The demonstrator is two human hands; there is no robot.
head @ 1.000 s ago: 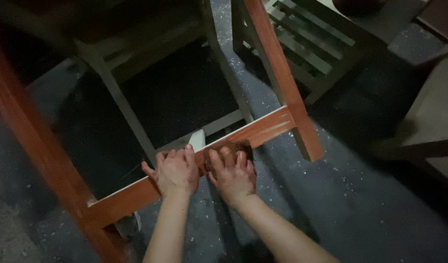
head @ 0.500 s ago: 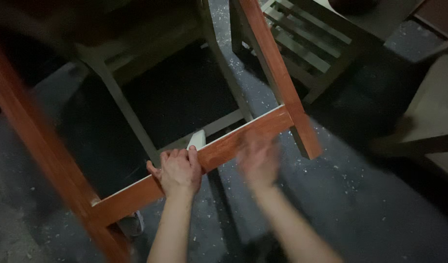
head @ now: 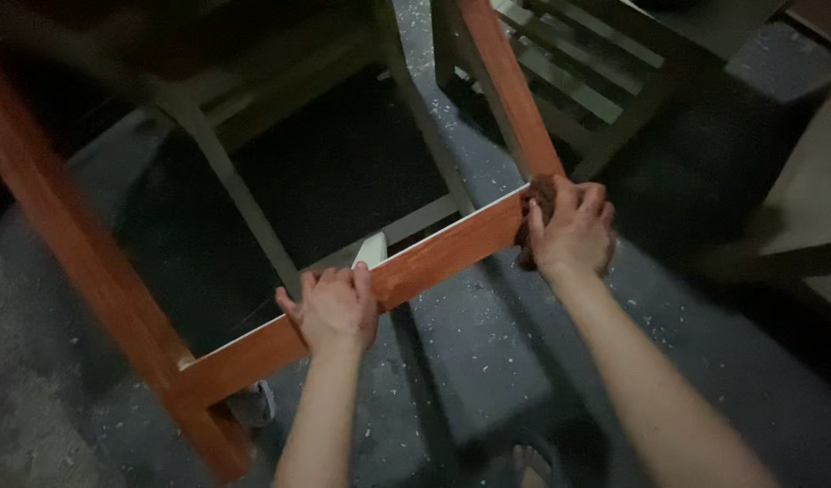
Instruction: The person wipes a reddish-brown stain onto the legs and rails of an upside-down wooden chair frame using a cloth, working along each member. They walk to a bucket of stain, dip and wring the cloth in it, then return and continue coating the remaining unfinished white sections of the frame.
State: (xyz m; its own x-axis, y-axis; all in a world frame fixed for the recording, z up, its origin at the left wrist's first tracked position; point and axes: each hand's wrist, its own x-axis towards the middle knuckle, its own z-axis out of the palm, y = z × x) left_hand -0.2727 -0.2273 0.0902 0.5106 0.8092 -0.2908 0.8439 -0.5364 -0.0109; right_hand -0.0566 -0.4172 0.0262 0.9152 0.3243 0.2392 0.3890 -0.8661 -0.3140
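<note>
Reddish-brown wooden rail (head: 433, 262) runs low between two stained legs, slanting up to the right just above the dusty floor (head: 488, 361). Left hand (head: 334, 307) sits on its middle, fingers curled over the top edge, gripping the rail. Right hand (head: 571, 230) is at the far end, where the rail meets the leg (head: 506, 90), fingers closed on a dark brown pad (head: 535, 201) pressed against the joint. Pale unstained chair frames (head: 578, 81) stand behind.

Two hands (head: 336, 307), one rail (head: 433, 262), one cloth (head: 540, 194)
</note>
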